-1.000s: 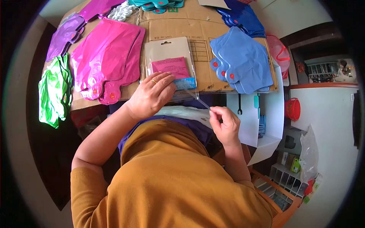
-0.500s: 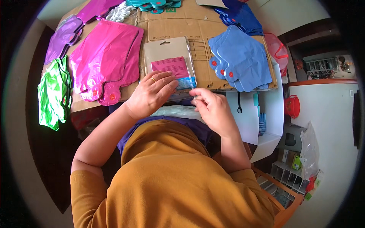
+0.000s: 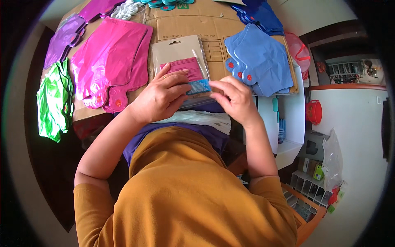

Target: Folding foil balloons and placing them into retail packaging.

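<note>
Blue label [image 3: 199, 87] between left fingers [image 3: 176, 79], spread — and right fingers [image 3: 223, 85], narrow, grip unclear

On the worktop [image 3: 185, 24], I see the packet [image 3: 177, 46] at the near edge, a foil stack [image 3: 111, 57] to its left, a second stack [image 3: 263, 59] to its right and a third stack [image 3: 264, 17] far right, behind the second.

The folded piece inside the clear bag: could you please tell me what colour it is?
The folded piece is pink, best seen in the head view.

Soft light, glare on green foil [image 3: 52, 101], dark fisheye corners
</note>
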A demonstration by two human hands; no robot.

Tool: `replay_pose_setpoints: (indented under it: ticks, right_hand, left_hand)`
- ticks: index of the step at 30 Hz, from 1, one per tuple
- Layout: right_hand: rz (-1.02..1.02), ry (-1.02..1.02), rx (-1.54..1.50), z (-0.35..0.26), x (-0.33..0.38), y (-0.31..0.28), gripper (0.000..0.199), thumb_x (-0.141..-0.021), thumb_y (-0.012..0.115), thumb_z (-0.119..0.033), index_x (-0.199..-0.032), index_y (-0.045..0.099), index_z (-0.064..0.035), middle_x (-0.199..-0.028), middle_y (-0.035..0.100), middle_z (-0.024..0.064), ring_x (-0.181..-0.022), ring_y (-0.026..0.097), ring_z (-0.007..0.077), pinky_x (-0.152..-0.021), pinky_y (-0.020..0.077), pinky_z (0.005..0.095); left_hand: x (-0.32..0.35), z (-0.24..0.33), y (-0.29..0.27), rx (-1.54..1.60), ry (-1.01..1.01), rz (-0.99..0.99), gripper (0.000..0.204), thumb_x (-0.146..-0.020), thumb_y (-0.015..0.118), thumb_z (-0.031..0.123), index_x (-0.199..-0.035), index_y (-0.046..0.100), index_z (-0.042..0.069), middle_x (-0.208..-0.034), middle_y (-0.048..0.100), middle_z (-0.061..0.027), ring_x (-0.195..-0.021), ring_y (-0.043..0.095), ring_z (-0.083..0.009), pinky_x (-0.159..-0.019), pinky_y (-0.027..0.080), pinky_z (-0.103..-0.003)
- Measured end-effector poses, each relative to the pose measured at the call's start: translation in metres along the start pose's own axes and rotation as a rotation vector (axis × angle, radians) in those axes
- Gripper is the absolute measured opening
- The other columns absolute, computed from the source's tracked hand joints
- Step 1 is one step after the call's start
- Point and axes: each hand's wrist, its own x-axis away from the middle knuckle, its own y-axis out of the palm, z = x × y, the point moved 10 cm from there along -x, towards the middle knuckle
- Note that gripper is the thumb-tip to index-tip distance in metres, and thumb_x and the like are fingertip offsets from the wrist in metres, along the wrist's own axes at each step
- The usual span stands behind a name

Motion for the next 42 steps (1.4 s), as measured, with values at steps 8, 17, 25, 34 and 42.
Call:
replay_pose_setpoints:
  ticks: [8, 17, 25, 34, 42]
  right_hand:
    - [-0.148, -0.077, 0.013, -0.006, -0.013, 0.006, 0.034, -0.077, 0.071, 0.001, -0.110, 0.068, -0.0082, -0.099, 0.062, 0.0062, -0.080, 0.065, 0.0248, -0.068, 0.0539, 0.0345]
    - [-0.052, 0.061, 0.231, -0.009, -0.016, 0.016, 0.019, -0.080, 0.071, -0.008, -0.096, 0.061, -0.0079, -0.091, 0.059, 0.0080, -0.069, 0.064, 0.0283, -0.061, 0.0540, 0.0388]
    - [0.055, 0.216, -0.005, 0.002, 0.013, -0.012, 0.010, -0.079, 0.073, -0.006, -0.087, 0.068, -0.0041, -0.080, 0.062, 0.0079, -0.073, 0.063, 0.0252, -0.066, 0.0511, 0.0348]
    - [-0.016, -0.054, 0.272, -0.018, 0.013, 0.003, 0.020, -0.076, 0.075, -0.007, -0.093, 0.065, -0.0052, -0.089, 0.057, 0.0051, -0.078, 0.063, 0.0236, -0.069, 0.0528, 0.0351]
    - [0.020, -0.229, 0.350, -0.025, 0.016, 0.007, 0.008, -0.083, 0.065, -0.003, -0.084, 0.058, -0.0012, -0.083, 0.054, 0.0086, -0.073, 0.059, 0.0251, -0.067, 0.0493, 0.0368]
  left_hand:
    - [0.000, -0.002, 0.000, 0.012, -0.016, -0.010, 0.028, -0.080, 0.069, -0.002, -0.108, 0.068, 0.002, -0.113, 0.062, -0.0117, -0.121, 0.058, -0.0305, -0.114, 0.031, -0.052]
    - [0.001, -0.002, 0.002, 0.015, -0.015, -0.032, 0.028, -0.081, 0.069, -0.002, -0.109, 0.069, 0.004, -0.117, 0.062, -0.0121, -0.123, 0.057, -0.0304, -0.114, 0.030, -0.052]
    - [-0.005, -0.007, 0.003, 0.073, -0.066, -0.081, 0.031, -0.083, 0.062, -0.002, -0.112, 0.068, 0.003, -0.119, 0.060, -0.0130, -0.122, 0.055, -0.0319, -0.116, 0.024, -0.053]
    - [-0.006, -0.012, 0.005, 0.120, -0.085, -0.138, 0.037, -0.080, 0.057, -0.004, -0.114, 0.068, 0.001, -0.124, 0.058, -0.0161, -0.127, 0.051, -0.0342, -0.118, 0.020, -0.055]
    - [-0.006, -0.011, 0.006, 0.101, -0.075, -0.141, 0.041, -0.077, 0.056, -0.005, -0.116, 0.067, 0.001, -0.123, 0.058, -0.0162, -0.127, 0.052, -0.0344, -0.118, 0.020, -0.055]
